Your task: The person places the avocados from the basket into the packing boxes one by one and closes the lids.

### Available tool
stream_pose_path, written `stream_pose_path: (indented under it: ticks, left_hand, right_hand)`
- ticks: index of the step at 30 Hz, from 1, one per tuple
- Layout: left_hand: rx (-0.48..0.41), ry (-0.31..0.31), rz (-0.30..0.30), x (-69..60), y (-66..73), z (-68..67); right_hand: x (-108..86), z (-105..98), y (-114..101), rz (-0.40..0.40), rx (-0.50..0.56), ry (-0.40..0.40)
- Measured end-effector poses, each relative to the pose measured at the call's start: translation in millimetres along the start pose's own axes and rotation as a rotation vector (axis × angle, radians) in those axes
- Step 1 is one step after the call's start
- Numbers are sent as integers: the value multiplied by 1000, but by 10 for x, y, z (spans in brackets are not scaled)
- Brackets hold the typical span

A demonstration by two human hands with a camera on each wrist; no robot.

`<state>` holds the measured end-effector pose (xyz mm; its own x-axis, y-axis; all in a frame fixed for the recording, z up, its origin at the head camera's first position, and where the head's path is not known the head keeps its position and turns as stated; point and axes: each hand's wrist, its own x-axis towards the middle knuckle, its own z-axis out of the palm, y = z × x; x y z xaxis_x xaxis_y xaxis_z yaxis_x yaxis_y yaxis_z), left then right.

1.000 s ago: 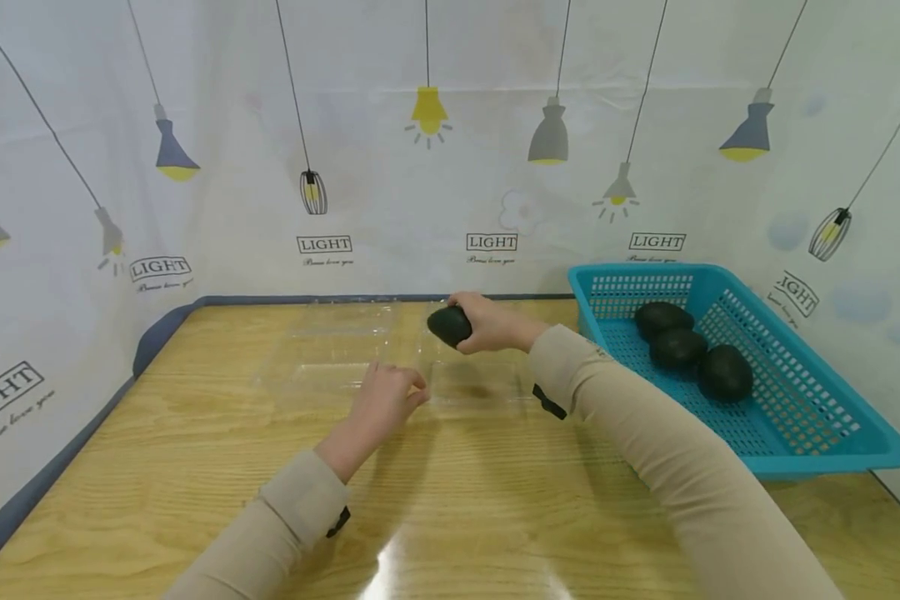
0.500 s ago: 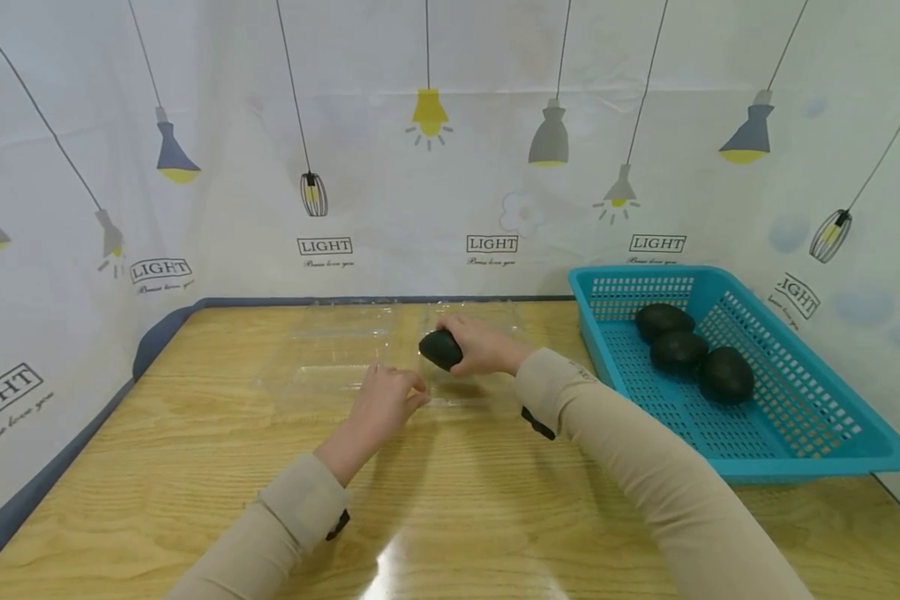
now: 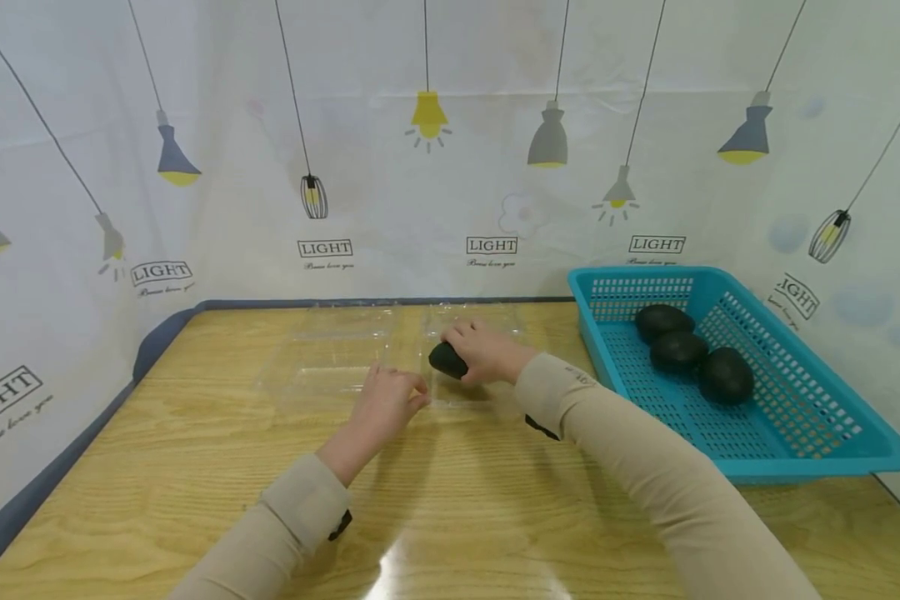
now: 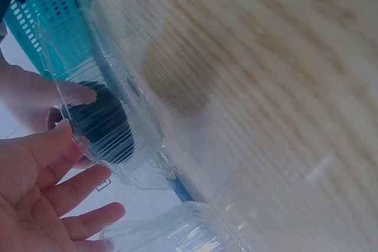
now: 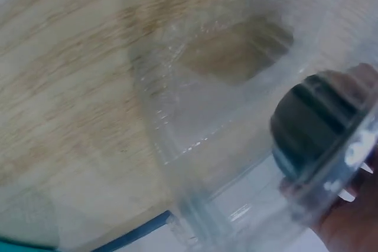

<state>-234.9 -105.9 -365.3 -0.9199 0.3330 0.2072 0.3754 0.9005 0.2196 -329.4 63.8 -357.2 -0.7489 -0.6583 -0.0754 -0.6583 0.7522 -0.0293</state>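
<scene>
Beyond the left hand and the right hand rises a pale wall covering printed with lamps, cut off at the top and both sides. Beneath them spreads a wooden table, its near part running out of view. To the right of the right hand stands a teal basket, partly hidden by the beige right sleeve; the left sleeve is cut off by the bottom edge.

Of 2 clear containers, the left container lies beyond and left of the left hand, its outline hard to follow against the wood. The right container lies under the right hand, which hides its middle.

The left hand's thumb and index finger pinch the right container's near left edge, the other fingers spread; the plastic between the tips is hard to make out. The right hand is curled round 1 dark avocado over the right container; the wrist views show it through clear plastic, and whether it touches the container's floor cannot be told. Well right of the right hand, 3 more avocados rest in the basket, their undersides hidden.
</scene>
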Motion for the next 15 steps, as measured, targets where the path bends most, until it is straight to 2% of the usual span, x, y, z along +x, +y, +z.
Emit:
stream_pose_path:
  ticks: [3,6,10,15]
  left_hand:
    - [9,-4,-4,1,-3,1]
    - [20,-10,-3,0,-6,2]
    - [32,-13,2,1,-7,-1]
    - [16,-27,-5,-3,-2,-15]
  right_hand:
    - [13,11,-41,-15,-60,-44]
    - [18,37,-59,-32,-64,-58]
    - [16,64,-58,-37,-46,-46]
    - [1,79,-43,-20,47,-33]
